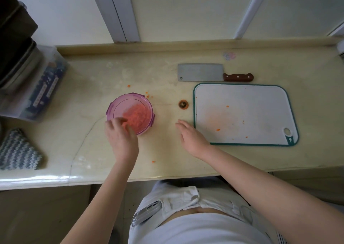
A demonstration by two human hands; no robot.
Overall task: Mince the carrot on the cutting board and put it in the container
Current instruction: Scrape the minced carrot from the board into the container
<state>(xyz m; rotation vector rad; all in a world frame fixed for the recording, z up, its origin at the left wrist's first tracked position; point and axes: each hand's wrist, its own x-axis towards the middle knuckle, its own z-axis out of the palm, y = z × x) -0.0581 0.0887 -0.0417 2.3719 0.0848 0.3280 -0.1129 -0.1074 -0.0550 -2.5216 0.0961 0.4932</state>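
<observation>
The left hand (121, 137), fingers loosely spread and gripping nothing, touches the near rim of the round pink plastic container (119, 102), which holds the minced orange carrot (137, 115). Right of the container, the right hand (191, 137) lies flat and empty. Farther right is the white teal-edged cutting board (260, 102).

Blurred left fingertips (121, 121), perhaps on container (119, 104)

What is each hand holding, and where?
Nothing is gripped. The left hand rests on the near rim of the container lid; the right hand is open by the cutting board; the cleaver lies untouched.
</observation>
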